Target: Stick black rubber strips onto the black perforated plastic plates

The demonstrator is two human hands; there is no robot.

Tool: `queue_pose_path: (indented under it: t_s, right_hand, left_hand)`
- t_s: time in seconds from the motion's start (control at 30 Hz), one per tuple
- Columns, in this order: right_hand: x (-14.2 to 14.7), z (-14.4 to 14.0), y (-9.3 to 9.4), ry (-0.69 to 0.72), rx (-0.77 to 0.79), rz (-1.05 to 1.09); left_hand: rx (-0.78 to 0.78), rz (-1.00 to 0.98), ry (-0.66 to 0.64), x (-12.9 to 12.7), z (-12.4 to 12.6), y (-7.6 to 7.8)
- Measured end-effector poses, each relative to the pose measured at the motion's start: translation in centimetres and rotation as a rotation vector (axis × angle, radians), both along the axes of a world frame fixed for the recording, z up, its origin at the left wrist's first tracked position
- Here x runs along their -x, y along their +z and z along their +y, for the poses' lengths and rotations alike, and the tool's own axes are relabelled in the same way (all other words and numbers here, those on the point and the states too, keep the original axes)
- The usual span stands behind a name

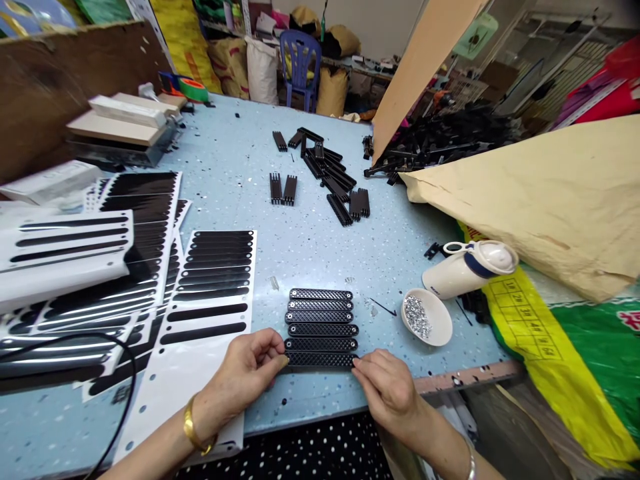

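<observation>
Near the front edge of the blue speckled table, both hands pinch the ends of one black textured strip. The left hand, a gold bangle on its wrist, closes thumb and fingertips on the strip's left end; the right hand closes on its right end. The strip lies flat on the table, crosswise to the person, as the nearest piece in a neat stack-like row of matching strips, each touching the next, running away from the front edge.

Just right of the row sits a small white bowl holding tiny silvery pieces, and just beyond it a white lidded bottle lies on its side. Left of the row, a white backing sheet carrying long black adhesive stickers reaches the front edge, its lower part under the left wrist. More such sheets overlap toward the left edge, with a black cable curving across them. Toward the far side, a loose pile of black ribbed parts is spread on the table. At the right edge, a tan sack lies over a yellow and green bag.
</observation>
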State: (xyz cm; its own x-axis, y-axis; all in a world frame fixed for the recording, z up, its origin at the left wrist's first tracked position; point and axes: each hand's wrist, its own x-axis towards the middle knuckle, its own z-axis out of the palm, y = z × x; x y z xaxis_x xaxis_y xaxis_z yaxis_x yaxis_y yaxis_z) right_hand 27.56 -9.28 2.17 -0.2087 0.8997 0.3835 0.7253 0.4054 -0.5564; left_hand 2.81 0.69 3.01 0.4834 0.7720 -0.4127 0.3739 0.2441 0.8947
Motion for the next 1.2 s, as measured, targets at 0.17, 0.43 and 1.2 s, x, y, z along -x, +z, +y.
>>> queue_pose_path:
  t_s: [0.17,0.43,1.2]
  right_hand:
    - [0.1,0.2,0.4,-0.008,-0.008,-0.012]
    - [-0.6,0.0,-0.2,0.001,0.061,0.039]
    - [-0.6,-0.3,-0.7,0.004,0.04,0.055]
  left_hand:
    - [0.123,-0.007,0.006,-0.4,0.9,0.3]
    - [0.227,-0.023,-0.045,-0.4,2.5,0.5]
    - [0.156,0.04,0.015,-0.9,0.4,1.2]
